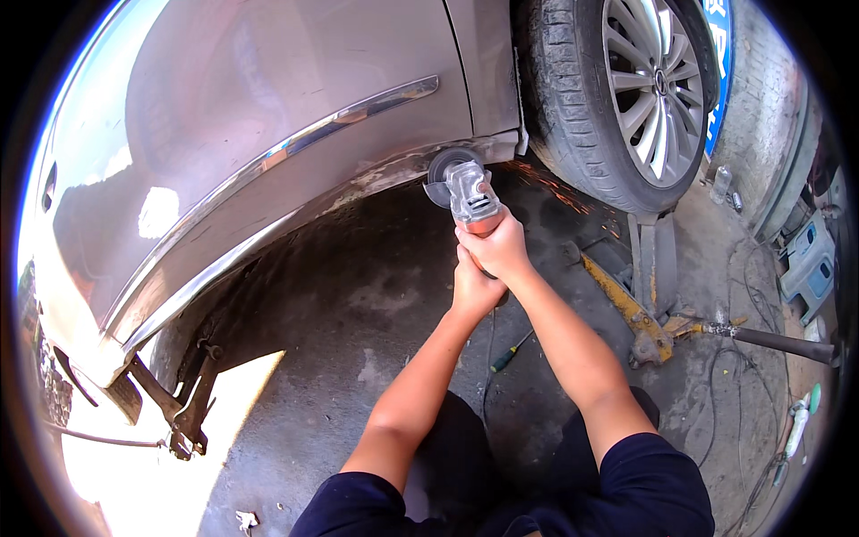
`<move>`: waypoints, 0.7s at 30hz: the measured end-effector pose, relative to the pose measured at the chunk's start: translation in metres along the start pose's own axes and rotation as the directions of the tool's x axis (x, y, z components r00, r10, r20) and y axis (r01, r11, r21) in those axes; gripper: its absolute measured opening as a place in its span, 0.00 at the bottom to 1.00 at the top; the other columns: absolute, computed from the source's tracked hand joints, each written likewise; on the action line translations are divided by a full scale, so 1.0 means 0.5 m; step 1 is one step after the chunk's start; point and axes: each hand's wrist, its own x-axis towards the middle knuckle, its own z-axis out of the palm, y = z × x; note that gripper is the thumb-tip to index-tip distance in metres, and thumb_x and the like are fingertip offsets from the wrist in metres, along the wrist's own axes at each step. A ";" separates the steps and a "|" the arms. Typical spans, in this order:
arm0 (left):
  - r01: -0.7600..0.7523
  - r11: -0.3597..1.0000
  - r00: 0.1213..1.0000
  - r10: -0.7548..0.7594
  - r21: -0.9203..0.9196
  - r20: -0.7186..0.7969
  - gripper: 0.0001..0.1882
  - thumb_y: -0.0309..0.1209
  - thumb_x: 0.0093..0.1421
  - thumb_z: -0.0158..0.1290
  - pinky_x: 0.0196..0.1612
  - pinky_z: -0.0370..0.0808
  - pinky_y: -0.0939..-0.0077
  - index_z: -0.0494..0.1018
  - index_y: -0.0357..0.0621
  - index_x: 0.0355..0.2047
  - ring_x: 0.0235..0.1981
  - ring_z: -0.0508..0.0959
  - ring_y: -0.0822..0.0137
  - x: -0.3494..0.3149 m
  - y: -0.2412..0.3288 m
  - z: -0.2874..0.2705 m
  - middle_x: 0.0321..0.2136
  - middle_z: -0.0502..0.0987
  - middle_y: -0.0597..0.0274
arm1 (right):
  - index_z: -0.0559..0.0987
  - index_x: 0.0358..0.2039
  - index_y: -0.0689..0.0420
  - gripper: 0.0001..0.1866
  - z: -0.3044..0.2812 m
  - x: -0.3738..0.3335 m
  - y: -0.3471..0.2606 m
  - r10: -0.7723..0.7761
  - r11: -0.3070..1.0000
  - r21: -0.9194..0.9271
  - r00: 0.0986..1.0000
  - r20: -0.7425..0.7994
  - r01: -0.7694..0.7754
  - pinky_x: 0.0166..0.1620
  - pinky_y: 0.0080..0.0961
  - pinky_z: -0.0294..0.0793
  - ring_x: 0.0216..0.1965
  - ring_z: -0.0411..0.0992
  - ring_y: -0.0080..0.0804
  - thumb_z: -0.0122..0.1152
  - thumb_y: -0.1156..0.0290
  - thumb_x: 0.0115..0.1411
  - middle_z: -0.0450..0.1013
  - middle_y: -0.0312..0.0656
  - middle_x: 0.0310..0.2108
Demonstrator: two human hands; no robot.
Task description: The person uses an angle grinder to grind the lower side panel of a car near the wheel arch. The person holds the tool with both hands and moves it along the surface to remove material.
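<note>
**Angle grinder (474,195) at car (358,63) sill (376,176), sparks (564,191) out**

Grip: both hands wrapped round the grinder body. Right hand (503,246) forward, just behind the head; left hand (476,285) behind it, touching. Disc (445,161) up at the scraped sill, just left of the wheel (573,107); exact contact hidden by tool. Sparks spray right, under tire. Screwdriver (506,358) on floor (358,313) near left forearm. Yellow jack (626,304) on floor, right of the hands.

Glossy car door (295,80), shiny chrome trim (300,141), dull metal grinder head (469,186), matt rubber tyre (573,107)
</note>
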 end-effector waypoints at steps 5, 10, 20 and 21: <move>0.002 1.000 0.999 -0.002 0.009 0.043 0.50 0.36 0.50 0.72 0.52 0.79 0.57 0.54 0.29 0.65 0.51 0.83 0.41 0.006 -0.011 -0.001 0.50 0.80 0.34 | 0.80 0.44 0.65 0.29 0.001 0.001 -0.006 0.014 0.999 0.033 1.000 -0.012 -0.014 0.45 0.36 0.82 0.41 0.85 0.42 0.80 0.60 0.48 0.84 0.51 0.37; -0.027 1.000 1.000 0.027 -0.012 0.006 0.57 0.36 0.52 0.72 0.53 0.79 0.58 0.46 0.31 0.71 0.52 0.83 0.42 0.002 -0.018 0.006 0.52 0.79 0.34 | 0.79 0.43 0.65 0.28 0.005 0.002 -0.019 -0.028 0.997 -0.075 0.999 0.030 0.031 0.45 0.37 0.82 0.41 0.85 0.46 0.80 0.60 0.47 0.83 0.53 0.37; -0.064 0.997 0.998 0.063 0.040 0.017 0.60 0.37 0.53 0.71 0.53 0.78 0.59 0.41 0.32 0.73 0.54 0.82 0.43 0.011 -0.021 -0.011 0.54 0.78 0.35 | 0.78 0.42 0.65 0.28 0.016 0.003 -0.034 -0.062 0.998 -0.009 0.998 0.030 0.063 0.45 0.36 0.82 0.40 0.85 0.47 0.80 0.61 0.47 0.83 0.53 0.36; -0.031 0.998 0.998 0.028 0.047 0.048 0.60 0.37 0.53 0.71 0.53 0.78 0.60 0.41 0.33 0.73 0.54 0.82 0.43 0.012 -0.014 -0.015 0.54 0.78 0.36 | 0.78 0.42 0.65 0.28 0.015 0.002 -0.036 -0.059 0.998 0.024 0.998 0.004 0.059 0.45 0.36 0.82 0.40 0.85 0.47 0.80 0.61 0.47 0.83 0.53 0.36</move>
